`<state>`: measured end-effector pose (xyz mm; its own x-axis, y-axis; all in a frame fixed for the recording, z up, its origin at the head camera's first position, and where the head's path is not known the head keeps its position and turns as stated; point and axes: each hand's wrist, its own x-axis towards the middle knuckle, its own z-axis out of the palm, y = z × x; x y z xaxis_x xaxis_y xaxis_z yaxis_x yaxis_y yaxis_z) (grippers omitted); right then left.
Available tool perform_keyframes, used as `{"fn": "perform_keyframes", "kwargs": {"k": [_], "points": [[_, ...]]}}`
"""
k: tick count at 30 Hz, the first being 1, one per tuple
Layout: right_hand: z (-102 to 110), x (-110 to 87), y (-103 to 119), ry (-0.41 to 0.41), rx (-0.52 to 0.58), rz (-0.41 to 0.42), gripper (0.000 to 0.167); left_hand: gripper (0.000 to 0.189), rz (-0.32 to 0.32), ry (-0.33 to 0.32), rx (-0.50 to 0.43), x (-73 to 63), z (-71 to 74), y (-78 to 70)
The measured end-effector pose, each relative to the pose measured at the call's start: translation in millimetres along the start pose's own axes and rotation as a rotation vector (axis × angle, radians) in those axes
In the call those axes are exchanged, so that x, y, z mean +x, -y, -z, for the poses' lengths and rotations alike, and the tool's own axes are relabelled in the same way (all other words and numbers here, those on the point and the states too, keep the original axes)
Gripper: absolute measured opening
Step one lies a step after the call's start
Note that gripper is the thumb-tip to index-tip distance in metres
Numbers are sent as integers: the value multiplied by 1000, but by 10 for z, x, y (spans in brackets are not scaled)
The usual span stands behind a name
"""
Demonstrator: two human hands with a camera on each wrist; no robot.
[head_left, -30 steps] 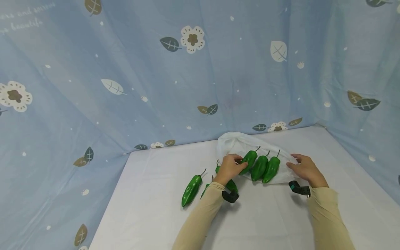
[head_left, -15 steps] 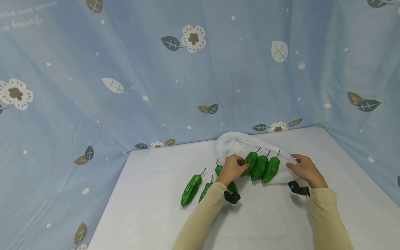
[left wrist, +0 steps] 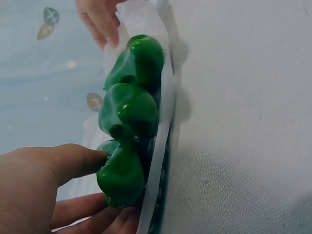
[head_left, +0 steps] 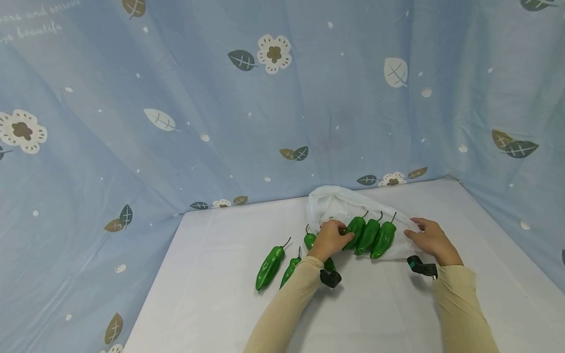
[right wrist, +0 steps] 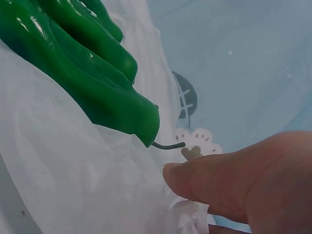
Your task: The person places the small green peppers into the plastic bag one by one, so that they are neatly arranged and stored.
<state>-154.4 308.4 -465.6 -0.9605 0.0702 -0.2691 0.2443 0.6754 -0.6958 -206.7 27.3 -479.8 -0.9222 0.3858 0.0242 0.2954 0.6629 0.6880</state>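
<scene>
Head and wrist views of a white bench (head_left: 229,314) backed by a blue floral curtain (head_left: 176,98). A white plastic bag (head_left: 335,202) lies near the far edge of the bench, toward its right side. Three green peppers lie side by side on the bag, stems pointing to the far edge: a left pepper (head_left: 355,229), a middle pepper (head_left: 368,236) and a right pepper (head_left: 383,239), each touching its neighbour. The left hand (head_left: 330,238) grips the left pepper; in the left wrist view its thumb (left wrist: 73,161) lies over the top of this pepper (left wrist: 121,178) and its fingers (left wrist: 78,210) curl beneath it. The right hand (head_left: 431,239) rests at the right edge of the bag, just beside the right pepper; its fingers curl slightly on the plastic, but whether they pinch it cannot be told. In the right wrist view a fingertip (right wrist: 195,178) lies close to that pepper's stem (right wrist: 168,145) without touching it. Three further peppers lie on the bare bench left of the bag: one (head_left: 270,264) farthest left, a second (head_left: 289,268) beside it, and a third (head_left: 310,239) partly hidden by the left forearm.
</scene>
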Motion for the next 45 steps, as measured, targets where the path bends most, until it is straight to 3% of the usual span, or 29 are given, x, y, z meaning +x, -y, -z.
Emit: {"fn": "perform_keyframes", "kwargs": {"k": [15, 26, 36, 45], "points": [[-13, 15, 0, -6, -17, 17, 69, 33, 11, 5, 43, -6, -2, -46], [-8, 27, 13, -16, -26, 25, 68, 38, -13, 2, 41, 4, 36, 16], [25, 5, -3, 7, -17, 24, 72, 38, -55, -30, -32, -86, 243, -34], [24, 9, -8, 2, -31, 24, 71, 33, -42, -64, -36, -151, 400, -77]]}}
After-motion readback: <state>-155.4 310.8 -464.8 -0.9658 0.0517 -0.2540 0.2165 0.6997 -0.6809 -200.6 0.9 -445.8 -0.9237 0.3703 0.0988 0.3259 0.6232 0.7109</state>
